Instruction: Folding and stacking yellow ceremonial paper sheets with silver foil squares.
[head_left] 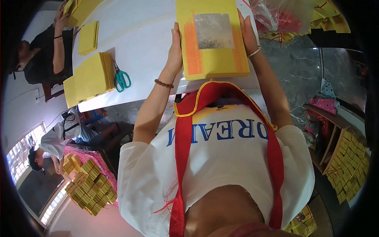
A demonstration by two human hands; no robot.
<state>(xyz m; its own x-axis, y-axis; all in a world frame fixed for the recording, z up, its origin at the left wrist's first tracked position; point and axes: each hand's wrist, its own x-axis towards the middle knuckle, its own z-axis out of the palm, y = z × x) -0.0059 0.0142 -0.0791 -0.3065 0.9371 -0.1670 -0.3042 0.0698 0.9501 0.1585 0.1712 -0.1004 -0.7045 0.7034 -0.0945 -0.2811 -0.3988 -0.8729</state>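
Observation:
A thick stack of yellow paper point(221, 63) is in front of me at the table's near edge. Its top sheet bears a silver foil square between two orange bands. My left hand point(175, 51) presses flat against the stack's left side, thumb pointing up. Against the right side lies my right hand point(247, 34), so the stack is held between both palms. Some fingertips are hidden by the stack. Left of it, teal-handled scissors point(122, 80) rest beside a pile of folded yellow paper point(94, 73).
The white-covered table point(138, 43) also carries a smaller yellow paper pile point(88, 38). A clear plastic bag point(280, 15) lies at the far right. One person point(47, 55) sits at far left; another point(59, 134) handles yellow bundles point(92, 185). More bundles point(347, 166) fill the right side.

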